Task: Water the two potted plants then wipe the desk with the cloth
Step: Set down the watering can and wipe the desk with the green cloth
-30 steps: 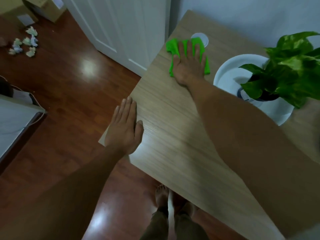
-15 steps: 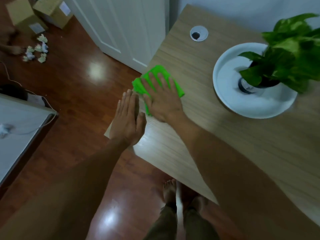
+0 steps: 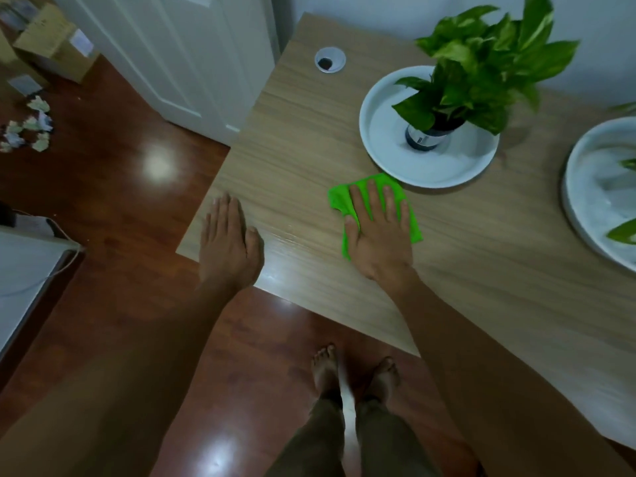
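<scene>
Green cloth (image 3: 375,210) lies flat on the desk (image 3: 309,149), just in front of the white dish (image 3: 428,168) holding the potted plant (image 3: 481,67). We press our right hand (image 3: 378,235) on it, fingers spread. Our left hand (image 3: 229,246) rests flat, fingers together, at the desk's corner, well left of the dish.

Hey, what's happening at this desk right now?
A person is wiping the light wooden desk. Their right hand lies flat on a bright green cloth, pressing it against the desktop just in front of a round white dish that holds a leafy green potted plant. Their left hand rests open and empty near the desk's corner. A second white dish with a few leaves in it shows at the right edge.
</scene>
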{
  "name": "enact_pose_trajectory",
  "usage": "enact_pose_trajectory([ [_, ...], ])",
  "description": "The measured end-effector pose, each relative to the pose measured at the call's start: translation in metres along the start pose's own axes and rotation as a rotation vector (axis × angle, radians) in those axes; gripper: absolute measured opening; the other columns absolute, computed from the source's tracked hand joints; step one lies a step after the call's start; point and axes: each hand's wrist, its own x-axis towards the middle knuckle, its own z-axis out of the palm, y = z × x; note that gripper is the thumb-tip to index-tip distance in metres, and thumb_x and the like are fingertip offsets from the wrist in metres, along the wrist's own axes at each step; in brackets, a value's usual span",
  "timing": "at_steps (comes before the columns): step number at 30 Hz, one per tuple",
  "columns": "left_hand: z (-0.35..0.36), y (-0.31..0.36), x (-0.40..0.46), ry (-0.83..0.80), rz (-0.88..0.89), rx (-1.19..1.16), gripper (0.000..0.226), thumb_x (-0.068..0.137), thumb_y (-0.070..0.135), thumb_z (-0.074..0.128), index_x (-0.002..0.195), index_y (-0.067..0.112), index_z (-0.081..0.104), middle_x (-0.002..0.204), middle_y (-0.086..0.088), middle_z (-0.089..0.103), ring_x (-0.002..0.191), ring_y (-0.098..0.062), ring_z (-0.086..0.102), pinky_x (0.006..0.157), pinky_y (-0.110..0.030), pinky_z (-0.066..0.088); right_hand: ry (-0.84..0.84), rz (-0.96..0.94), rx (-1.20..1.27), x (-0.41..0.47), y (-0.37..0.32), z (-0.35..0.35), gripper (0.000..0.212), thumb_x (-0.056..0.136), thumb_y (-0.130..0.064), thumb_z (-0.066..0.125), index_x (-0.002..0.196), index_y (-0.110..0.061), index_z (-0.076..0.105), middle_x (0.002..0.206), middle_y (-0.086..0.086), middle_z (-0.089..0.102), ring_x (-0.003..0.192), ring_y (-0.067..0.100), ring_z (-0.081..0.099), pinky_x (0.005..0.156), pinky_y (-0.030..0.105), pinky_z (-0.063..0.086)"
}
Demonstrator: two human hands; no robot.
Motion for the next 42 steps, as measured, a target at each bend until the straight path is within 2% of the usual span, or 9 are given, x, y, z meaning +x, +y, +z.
enact_pose_trajectory([
  [9,0.014,-0.016,0.005,0.148,0.044,-0.077,0.065,0.101,0.035,0.028,0.157,0.002,0.031,0.166,-0.015,0.028,0.156,-0.027,0.023,0.128,-0.043,0.016,-0.041,-0.315,-0.018,0.064,-0.137,0.023,0.062,0.108,-0.053,0.018,0.167,-0.035,0.013,0.176,-0.003,0.008,0.163,0.027,0.002,0.130,0.053,-0.003],
  [12,0.011,-0.021,0.007,0.165,0.010,-0.214,0.068,0.099,0.038,0.028,0.151,-0.003,0.041,0.159,-0.022,0.040,0.148,-0.036,0.036,0.123,-0.049,0.025,-0.053,-0.489,-0.045,0.031,-0.119,0.032,0.060,0.108,-0.052,0.019,0.167,-0.037,0.017,0.175,-0.004,0.014,0.163,0.027,0.007,0.130,0.053,0.000],
  [16,0.000,-0.011,0.008,0.069,-0.029,-0.191,0.071,0.100,0.045,0.027,0.152,-0.001,0.041,0.161,-0.021,0.037,0.151,-0.037,0.030,0.124,-0.054,0.019,-0.057,-0.539,-0.067,-0.049,-0.043,0.033,0.057,0.108,-0.054,0.027,0.163,-0.039,0.031,0.171,-0.005,0.028,0.161,0.025,0.020,0.130,0.051,0.009],
  [21,-0.006,0.014,0.012,-0.054,0.055,-0.067,0.068,0.102,0.048,0.039,0.156,0.008,0.030,0.169,-0.015,0.018,0.158,-0.026,0.009,0.128,-0.051,0.007,-0.048,-0.231,-0.061,-0.052,0.052,0.002,0.059,0.107,-0.053,0.023,0.165,-0.040,0.022,0.174,-0.003,0.021,0.161,0.029,0.016,0.129,0.058,0.013],
  [24,0.000,0.039,0.016,-0.074,0.119,-0.035,0.072,0.101,0.048,0.038,0.161,0.010,0.023,0.171,-0.013,0.012,0.159,-0.024,0.005,0.129,-0.046,0.003,-0.017,0.095,0.056,-0.025,0.028,-0.005,0.062,0.107,-0.051,0.021,0.167,-0.037,0.010,0.176,-0.003,0.004,0.163,0.028,0.001,0.130,0.057,0.002],
  [28,0.011,0.080,0.018,-0.073,0.133,-0.083,0.072,0.101,0.049,0.037,0.160,0.010,0.026,0.170,-0.014,0.015,0.159,-0.026,0.008,0.128,-0.044,0.005,-0.013,-0.135,0.024,-0.058,-0.022,0.018,0.062,0.106,-0.050,0.028,0.165,-0.033,0.026,0.175,0.000,0.018,0.162,0.031,0.012,0.129,0.056,0.005],
  [33,0.032,0.126,0.005,-0.137,0.223,-0.109,0.074,0.098,0.050,0.038,0.159,0.007,0.030,0.169,-0.016,0.020,0.158,-0.029,0.012,0.128,-0.047,0.008,-0.015,-0.266,-0.035,-0.151,0.061,0.024,0.057,0.107,-0.050,0.035,0.163,-0.038,0.030,0.172,-0.003,0.027,0.160,0.026,0.021,0.130,0.051,0.013],
  [37,0.048,0.160,-0.014,-0.178,0.287,-0.110,0.070,0.102,0.046,0.045,0.159,0.009,0.027,0.169,-0.017,0.016,0.158,-0.031,0.007,0.128,-0.049,0.005,0.043,0.072,-0.056,-0.158,0.171,0.004,0.058,0.106,-0.048,0.035,0.163,-0.034,0.032,0.171,0.003,0.031,0.158,0.034,0.028,0.125,0.059,0.024],
  [42,0.061,0.199,-0.032,-0.182,0.342,-0.090,0.071,0.103,0.047,0.040,0.161,0.010,0.022,0.171,-0.013,0.010,0.159,-0.026,0.000,0.128,-0.047,-0.002,0.098,0.531,0.087,-0.089,0.198,-0.025,0.063,0.108,-0.049,0.020,0.168,-0.033,0.009,0.176,0.002,0.007,0.163,0.031,0.004,0.130,0.056,0.002],
])
